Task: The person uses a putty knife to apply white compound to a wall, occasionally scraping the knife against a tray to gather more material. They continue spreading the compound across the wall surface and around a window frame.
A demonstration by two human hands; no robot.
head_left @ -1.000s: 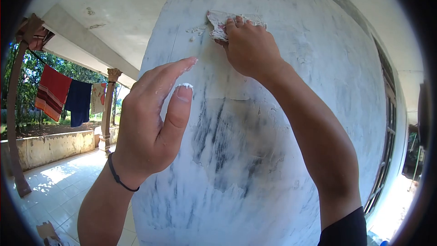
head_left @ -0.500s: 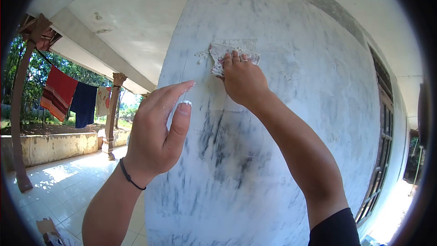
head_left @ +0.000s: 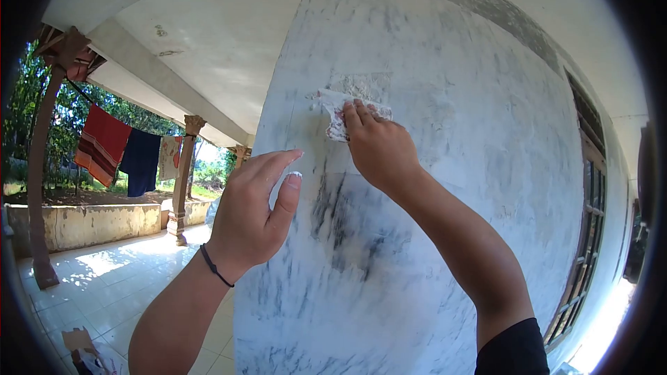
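In the head view, the right hand (head_left: 381,144) lies with its fingers over a thin, white-smeared flat scrap (head_left: 335,115), pressed to the white, grey-streaked wall (head_left: 451,250); whether the fingers grip it, I cannot tell. Just above that hand is a rough, grey-white rectangular patch (head_left: 361,85); below it, a dark, streaky stain (head_left: 340,219). The left hand (head_left: 250,208), lower and to the left, is held with thumb and fingers apart (both tips carry white smears). Farther left of it hang a red striped cloth (head_left: 104,142) and a dark blue cloth (head_left: 142,161).
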